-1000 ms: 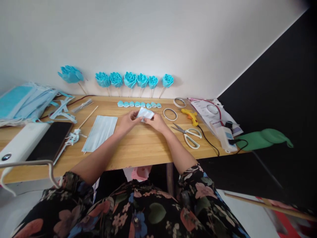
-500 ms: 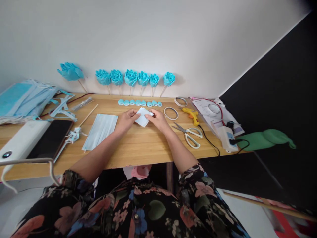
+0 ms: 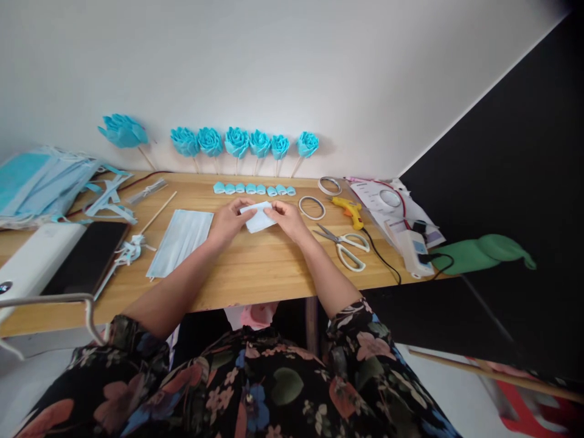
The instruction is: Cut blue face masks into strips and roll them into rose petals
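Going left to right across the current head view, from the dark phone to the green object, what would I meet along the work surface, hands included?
Dark phone → flat face mask → left hand → pale piece → right hand → scissors → white socket block → green object.

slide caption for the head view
Left hand and right hand hold a pale blue sheet before seven stemmed blue flowers.
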Available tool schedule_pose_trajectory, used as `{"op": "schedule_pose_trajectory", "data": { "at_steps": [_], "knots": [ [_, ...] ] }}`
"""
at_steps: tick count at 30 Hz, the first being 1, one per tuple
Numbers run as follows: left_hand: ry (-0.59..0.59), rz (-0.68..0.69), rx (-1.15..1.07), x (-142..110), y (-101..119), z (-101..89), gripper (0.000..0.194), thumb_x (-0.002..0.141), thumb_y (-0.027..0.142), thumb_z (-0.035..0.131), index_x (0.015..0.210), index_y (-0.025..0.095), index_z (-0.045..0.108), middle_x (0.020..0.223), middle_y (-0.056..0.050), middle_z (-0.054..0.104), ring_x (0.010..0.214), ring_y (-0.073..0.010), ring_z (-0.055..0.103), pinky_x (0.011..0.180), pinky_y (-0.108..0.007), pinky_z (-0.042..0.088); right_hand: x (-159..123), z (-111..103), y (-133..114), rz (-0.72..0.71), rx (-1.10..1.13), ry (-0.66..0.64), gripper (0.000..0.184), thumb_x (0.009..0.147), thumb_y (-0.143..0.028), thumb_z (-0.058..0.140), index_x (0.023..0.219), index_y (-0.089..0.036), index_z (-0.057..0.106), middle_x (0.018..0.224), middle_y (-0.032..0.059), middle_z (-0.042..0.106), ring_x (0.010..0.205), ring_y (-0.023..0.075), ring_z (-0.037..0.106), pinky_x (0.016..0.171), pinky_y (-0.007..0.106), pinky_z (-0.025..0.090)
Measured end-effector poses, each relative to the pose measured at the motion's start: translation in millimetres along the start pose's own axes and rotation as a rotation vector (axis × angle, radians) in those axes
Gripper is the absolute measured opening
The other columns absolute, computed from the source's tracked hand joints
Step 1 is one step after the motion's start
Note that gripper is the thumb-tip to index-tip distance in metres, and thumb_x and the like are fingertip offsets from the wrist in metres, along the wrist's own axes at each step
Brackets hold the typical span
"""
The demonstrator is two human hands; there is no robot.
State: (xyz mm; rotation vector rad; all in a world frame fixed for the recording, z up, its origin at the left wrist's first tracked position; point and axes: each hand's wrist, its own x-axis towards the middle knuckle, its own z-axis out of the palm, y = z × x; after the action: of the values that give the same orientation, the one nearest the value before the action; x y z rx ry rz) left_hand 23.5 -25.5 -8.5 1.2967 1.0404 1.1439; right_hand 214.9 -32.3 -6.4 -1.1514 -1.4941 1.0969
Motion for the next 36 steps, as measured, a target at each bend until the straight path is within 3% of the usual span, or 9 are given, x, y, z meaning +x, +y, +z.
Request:
{"op": "schedule_pose_trajectory", "data": {
  "at_steps": [4, 9, 12, 16, 21, 24, 27, 30, 36],
  "knots": [
    [-0.060, -0.112, -0.247, -2, 4, 5.0, 0.068, 0.067, 0.053, 0.085, 0.125, 0.022, 0.067, 0.109, -0.008, 0.075, 0.096, -0.0237, 0.071, 0.079, -0.034, 0.057, -1, 0, -3, -0.003, 0.016, 0.066, 0.039, 0.078, -0.057, 0.069, 0.073, -0.021, 0.056, 0.065, -0.0048, 0.050, 0.063, 0.0111, 0.047, 0.059, 0.024, 0.039],
    [-0.039, -0.168, -0.238, -3, -1, 5.9, 0.059, 0.058, 0.057, 0.090, 0.096, 0.014, 0.075, 0.097, -0.011, 0.079, 0.093, -0.0279, 0.073, 0.083, -0.039, 0.058, 0, 2, 0, 0.009, -0.008, 0.063, 0.040, 0.077, -0.060, 0.069, 0.077, -0.020, 0.062, 0.070, -0.0027, 0.057, 0.068, 0.0134, 0.053, 0.065, 0.026, 0.044],
    [0.033, -0.138, -0.238, -1, -4, 4.3, 0.055, 0.060, 0.057, 0.089, 0.091, 0.013, 0.075, 0.090, -0.009, 0.079, 0.083, -0.0237, 0.072, 0.075, -0.034, 0.057, 1, 4, 2, -0.009, 0.015, 0.017, 0.050, 0.080, -0.063, 0.067, 0.104, -0.019, 0.071, 0.098, 0.0040, 0.073, 0.093, 0.0198, 0.066, 0.085, 0.030, 0.052],
    [0.066, -0.111, -0.193, -1, -5, 5.5, 0.050, 0.063, 0.055, 0.086, 0.088, 0.014, 0.073, 0.083, -0.005, 0.076, 0.069, -0.0174, 0.064, 0.060, -0.028, 0.052, 0, 6, 2, -0.001, -0.020, -0.085, 0.070, 0.086, -0.068, 0.063, 0.137, -0.022, 0.063, 0.135, 0.0079, 0.069, 0.124, 0.0244, 0.063, 0.108, 0.036, 0.048],
    [0.043, -0.090, -0.122, -3, -5, 9.4, 0.045, 0.065, 0.054, 0.084, 0.085, 0.016, 0.071, 0.082, -0.005, 0.074, 0.071, -0.0178, 0.063, 0.057, -0.027, 0.050, -4, 8, 2, 0.006, -0.119, -0.097, 0.070, 0.091, -0.064, 0.061, 0.146, -0.022, 0.058, 0.147, 0.0082, 0.062, 0.137, 0.0260, 0.055, 0.119, 0.040, 0.040],
    [0.033, -0.085, -0.097, -4, -3, 8.8, 0.042, 0.068, 0.053, 0.082, 0.085, 0.016, 0.070, 0.082, -0.005, 0.073, 0.073, -0.0183, 0.064, 0.057, -0.027, 0.048, -4, 7, 1, -0.008, -0.100, -0.096, 0.068, 0.090, -0.063, 0.063, 0.145, -0.023, 0.059, 0.150, 0.0083, 0.060, 0.136, 0.0256, 0.057, 0.117, 0.039, 0.043],
    [0.020, -0.087, -0.058, -5, 1, 6.7, 0.042, 0.070, 0.052, 0.080, 0.087, 0.016, 0.068, 0.079, -0.003, 0.071, 0.070, -0.0170, 0.062, 0.055, -0.025, 0.046, -2, 4, 1, -0.006, -0.038, -0.055, 0.064, 0.087, -0.061, 0.066, 0.137, -0.021, 0.066, 0.141, 0.0095, 0.066, 0.124, 0.0244, 0.063, 0.107, 0.036, 0.049],
    [-0.011, -0.068, 0.033, -7, 4, 5.1, 0.042, 0.069, 0.053, 0.081, 0.083, 0.016, 0.066, 0.071, 0.000, 0.066, 0.063, -0.0142, 0.058, 0.052, -0.023, 0.043, 0, 2, 1, 0.005, -0.001, -0.002, 0.054, 0.082, -0.059, 0.069, 0.116, -0.018, 0.074, 0.112, 0.0082, 0.076, 0.100, 0.0219, 0.068, 0.090, 0.033, 0.053],
    [-0.102, -0.077, 0.108, -9, 10, 6.3, 0.043, 0.071, 0.051, 0.082, 0.089, 0.017, 0.063, 0.068, 0.002, 0.064, 0.053, -0.0112, 0.055, 0.049, -0.023, 0.046, 0, 1, -1, -0.065, -0.102, 0.081, 0.038, 0.084, -0.054, 0.064, 0.088, -0.018, 0.072, 0.079, 0.0008, 0.067, 0.073, 0.0148, 0.057, 0.069, 0.027, 0.045]
  ]
}}
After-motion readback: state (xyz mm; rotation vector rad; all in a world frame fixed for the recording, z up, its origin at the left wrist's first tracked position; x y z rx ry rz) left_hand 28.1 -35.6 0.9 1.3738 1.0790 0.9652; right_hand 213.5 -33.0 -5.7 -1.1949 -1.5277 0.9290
